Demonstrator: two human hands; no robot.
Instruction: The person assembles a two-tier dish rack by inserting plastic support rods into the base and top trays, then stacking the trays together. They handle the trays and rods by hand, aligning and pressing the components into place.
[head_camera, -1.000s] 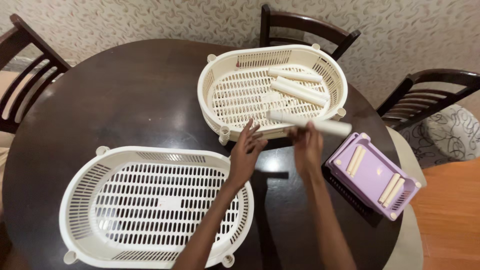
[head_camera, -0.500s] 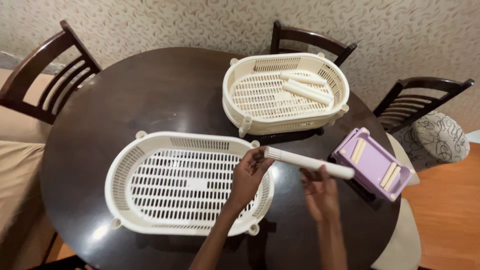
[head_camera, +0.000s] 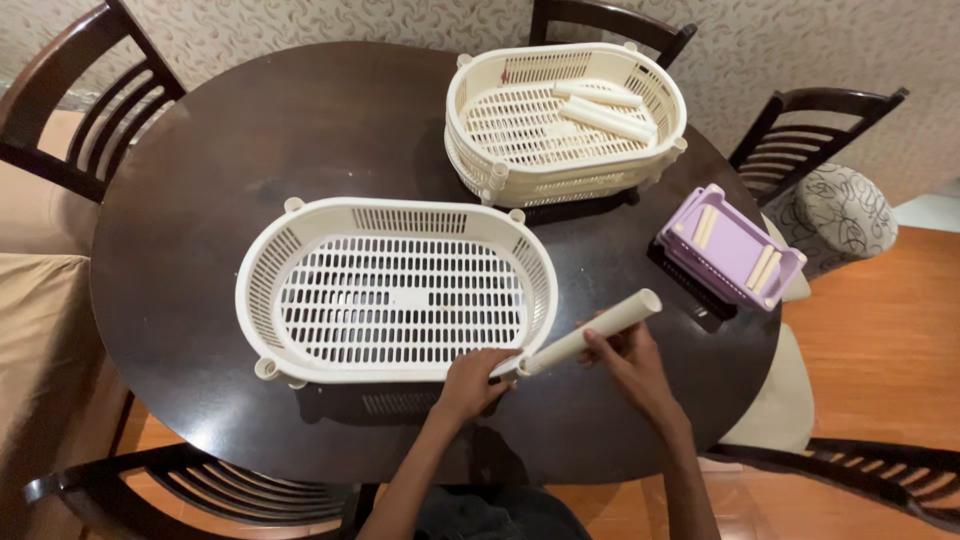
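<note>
Low in the frame's centre, the right hand (head_camera: 632, 362) wraps a cream plastic tube (head_camera: 590, 332), its lower end meeting the near corner of an empty white slotted basket (head_camera: 395, 290). There the left hand (head_camera: 474, 378) pinches the basket's rim. Stacked baskets (head_camera: 565, 125) holding more tubes sit at upper right on the dark round worktop (head_camera: 300, 140), a lilac tray (head_camera: 730, 245) beside.

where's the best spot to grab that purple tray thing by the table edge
Grip the purple tray across its two long side walls, near the middle, coming from above. It lies tilted, one short end toward the far basket, the other near the table rim. The long walls look straight and parallel, so a hand likely spans them; the cream rods inside sit near the ends, leaving the centre free.
</note>
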